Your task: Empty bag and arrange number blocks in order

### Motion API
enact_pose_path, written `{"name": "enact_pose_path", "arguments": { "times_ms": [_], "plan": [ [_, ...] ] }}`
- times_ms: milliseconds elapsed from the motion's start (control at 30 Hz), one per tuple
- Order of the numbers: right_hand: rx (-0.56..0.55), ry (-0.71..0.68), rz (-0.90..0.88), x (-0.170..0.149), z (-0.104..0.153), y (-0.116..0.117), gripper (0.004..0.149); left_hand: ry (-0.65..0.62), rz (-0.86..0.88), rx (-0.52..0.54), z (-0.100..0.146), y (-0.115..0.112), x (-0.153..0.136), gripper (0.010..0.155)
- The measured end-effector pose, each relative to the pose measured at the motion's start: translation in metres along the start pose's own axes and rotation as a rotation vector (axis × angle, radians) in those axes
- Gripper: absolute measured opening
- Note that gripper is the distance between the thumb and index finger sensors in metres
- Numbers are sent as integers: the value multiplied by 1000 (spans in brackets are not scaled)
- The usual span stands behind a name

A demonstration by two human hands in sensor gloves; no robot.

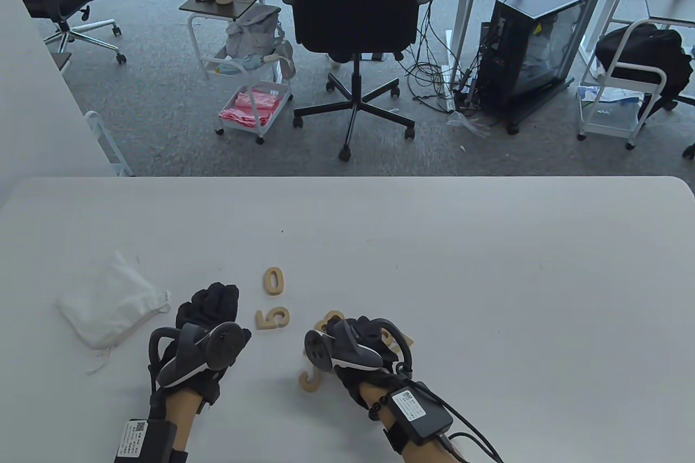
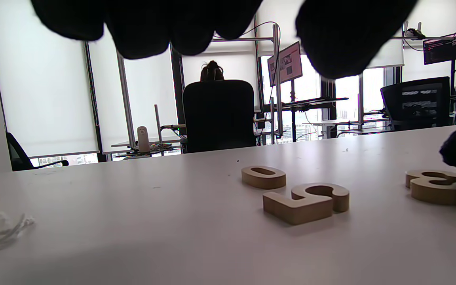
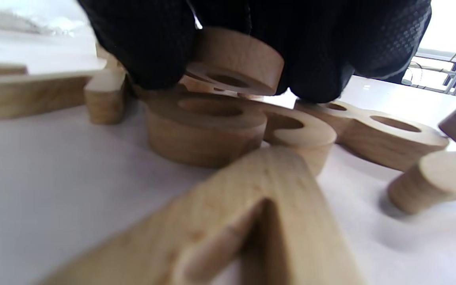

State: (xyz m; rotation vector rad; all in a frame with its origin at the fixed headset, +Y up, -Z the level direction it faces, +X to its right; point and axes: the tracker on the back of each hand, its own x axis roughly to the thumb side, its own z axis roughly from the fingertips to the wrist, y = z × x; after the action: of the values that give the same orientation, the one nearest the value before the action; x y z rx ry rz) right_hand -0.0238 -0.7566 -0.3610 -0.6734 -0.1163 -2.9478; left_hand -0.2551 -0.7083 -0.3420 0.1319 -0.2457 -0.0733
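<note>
Closest to the right wrist lens lies a blurred wooden wedge (image 3: 251, 221), probably part of a 4 or 7; I cannot tell which. Behind it my right hand (image 3: 251, 43) pinches a rounded block with a hole (image 3: 236, 63), lifted just off the pile of number blocks (image 3: 212, 126) on the bench (image 3: 34, 166); thumb one side, fingers (image 3: 319, 59) the other. Which digit it is I cannot read from here. Step in hand, as I judge it: draw this block out of the heap and carry it to the row. To do it well I would lift straight up until it clears the neighbours beneath, since they touch and could drag along, then check the digit before placing. Table view adds what the wrist cannot: the emptied white bag (image 1: 108, 311) lies well left, the 0 (image 1: 273, 280) and 5 (image 1: 273, 318) sit apart between my hands, and a 3-like block (image 1: 310, 379) lies just beside the right wrist. There the tracker hides the pinch entirely. Left wrist view shows the left hand (image 2: 149, 23) hovering relaxed, fingers spread above the bench, holding nothing; 0 (image 2: 263, 176) and 5 (image 2: 307, 202) lie flat, nearly touching.
</note>
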Motion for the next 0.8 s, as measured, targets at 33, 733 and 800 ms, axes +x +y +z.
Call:
{"name": "enact_pose_path", "arguments": {
  "times_ms": [33, 733, 800],
  "plan": [
    [-12, 7, -15, -2, 1, -3, 66, 0, 0, 0, 0, 0, 0, 83],
    [71, 71, -43, -83, 82, 9, 55, 4, 2, 3, 2, 1, -1, 83],
    [77, 77, -39, -82, 82, 12, 53, 6, 4, 5, 2, 1, -1, 83]
  ]
}}
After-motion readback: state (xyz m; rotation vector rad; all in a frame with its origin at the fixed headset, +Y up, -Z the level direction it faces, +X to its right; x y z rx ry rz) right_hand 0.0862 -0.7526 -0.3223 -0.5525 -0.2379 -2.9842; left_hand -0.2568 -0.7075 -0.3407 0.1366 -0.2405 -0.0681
